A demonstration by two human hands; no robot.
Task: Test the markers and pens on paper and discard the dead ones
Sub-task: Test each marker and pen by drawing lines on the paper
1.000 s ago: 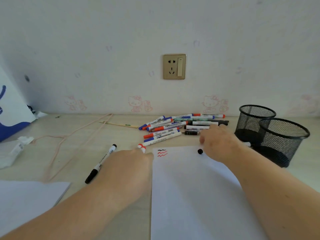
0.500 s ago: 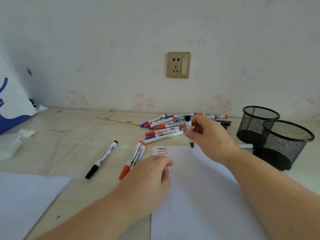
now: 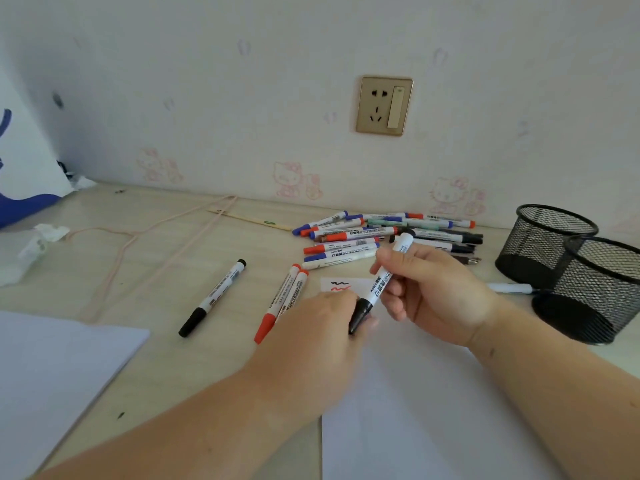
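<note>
My right hand [image 3: 433, 292] grips a white marker with a black cap [image 3: 381, 282], tilted with the cap end down and to the left. My left hand [image 3: 318, 327] pinches that black cap at its lower end, resting over the white paper sheet [image 3: 415, 393]. A black squiggle and a red squiggle [image 3: 339, 285] mark the sheet's top left corner. A pile of markers and pens [image 3: 381, 233] lies behind the sheet near the wall. Two red-capped markers [image 3: 280, 303] and one black-capped marker [image 3: 213, 297] lie apart to the left.
Two black mesh cups [image 3: 568, 271] stand at the right, with a marker [image 3: 512, 288] lying beside them. A second paper sheet [image 3: 52, 368] lies at the near left. A pink cord [image 3: 156, 251], crumpled tissue [image 3: 31, 244] and a wooden stick [image 3: 249, 220] lie further back.
My right hand has lifted the black-capped marker from the pile and brought it over the sheet. My left hand has moved right and taken hold of its cap.
</note>
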